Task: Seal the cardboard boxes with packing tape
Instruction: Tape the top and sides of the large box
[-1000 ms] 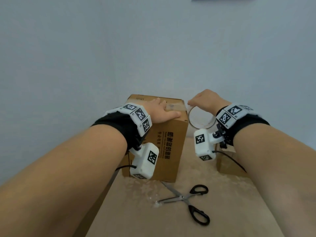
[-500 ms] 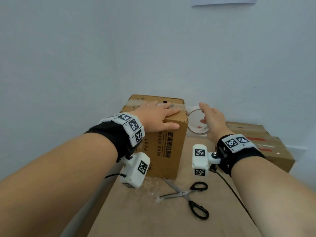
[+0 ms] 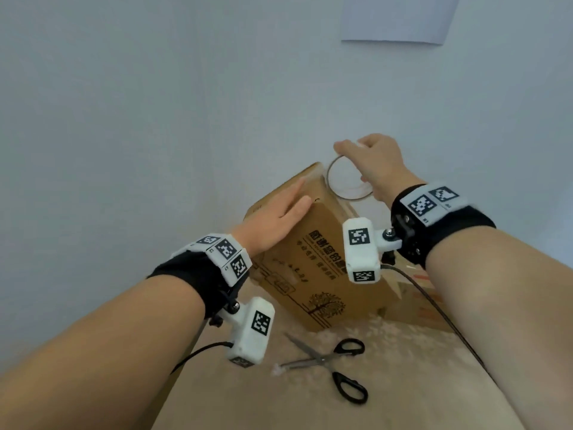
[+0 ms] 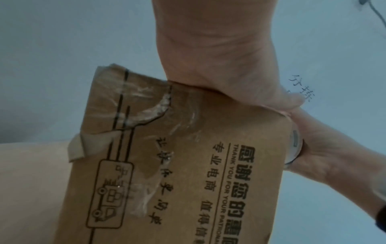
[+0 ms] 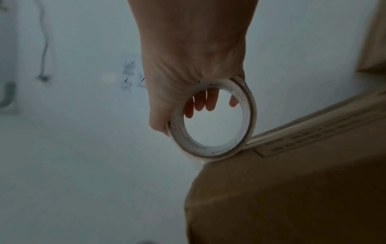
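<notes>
Whereas half a second ago the cardboard box (image 3: pixel 322 262) stood level, it now tilts under the flat, straight-fingered left hand (image 3: pixel 273 217) while the right hand (image 3: pixel 370 164), fingers curled round the tape roll (image 3: pixel 348 178), carries it to the far top edge, suggesting taping continues.

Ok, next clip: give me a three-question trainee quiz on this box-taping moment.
1. True or false: the scissors lie on the tabletop, in neither hand.
2. Which hand grips the tape roll? A) left B) right
3. Fill in: the left hand presses flat on the ___.

Key: 1 true. 2 B, the right hand curls round it. 3 cardboard box.
</notes>
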`<state>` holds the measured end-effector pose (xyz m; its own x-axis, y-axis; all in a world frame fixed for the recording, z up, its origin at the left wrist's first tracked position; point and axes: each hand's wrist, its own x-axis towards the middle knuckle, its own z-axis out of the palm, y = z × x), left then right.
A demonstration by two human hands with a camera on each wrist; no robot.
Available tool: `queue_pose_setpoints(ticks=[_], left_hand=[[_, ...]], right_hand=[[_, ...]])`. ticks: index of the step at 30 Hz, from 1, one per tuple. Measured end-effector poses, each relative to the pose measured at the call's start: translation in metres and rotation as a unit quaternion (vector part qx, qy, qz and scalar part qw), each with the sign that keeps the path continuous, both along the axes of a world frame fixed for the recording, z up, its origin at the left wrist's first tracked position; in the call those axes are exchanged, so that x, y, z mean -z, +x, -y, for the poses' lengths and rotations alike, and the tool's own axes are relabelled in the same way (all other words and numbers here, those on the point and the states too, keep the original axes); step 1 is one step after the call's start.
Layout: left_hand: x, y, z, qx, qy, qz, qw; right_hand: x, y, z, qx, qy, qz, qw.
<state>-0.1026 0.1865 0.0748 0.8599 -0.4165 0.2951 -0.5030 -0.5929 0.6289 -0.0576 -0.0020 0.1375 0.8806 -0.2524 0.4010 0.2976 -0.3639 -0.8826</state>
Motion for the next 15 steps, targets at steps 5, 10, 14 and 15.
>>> queue_pose_setpoints(ticks=[5, 10, 14, 15], left_hand=[[-0.005, 0.010, -0.028, -0.038, -0.166, -0.092, 0.981], [-0.005, 0.017, -0.074, -0.083, -0.180, -0.173, 0.965], [0.028, 0.024, -0.115, -0.149, -0.177, -0.232, 0.945], [0.038, 0.024, -0.123, -0.160, -0.163, -0.241, 0.943]], right_hand=[[0.003, -0.001, -0.069, -0.070, -0.147, 0.023, 0.986], [0.025, 0.003, -0.124, -0.145, -0.143, 0.013, 0.979], [0.049, 0.011, -0.159, -0.182, -0.128, -0.049, 0.974], [0.055, 0.013, -0.169, -0.188, -0.143, -0.062, 0.970]])
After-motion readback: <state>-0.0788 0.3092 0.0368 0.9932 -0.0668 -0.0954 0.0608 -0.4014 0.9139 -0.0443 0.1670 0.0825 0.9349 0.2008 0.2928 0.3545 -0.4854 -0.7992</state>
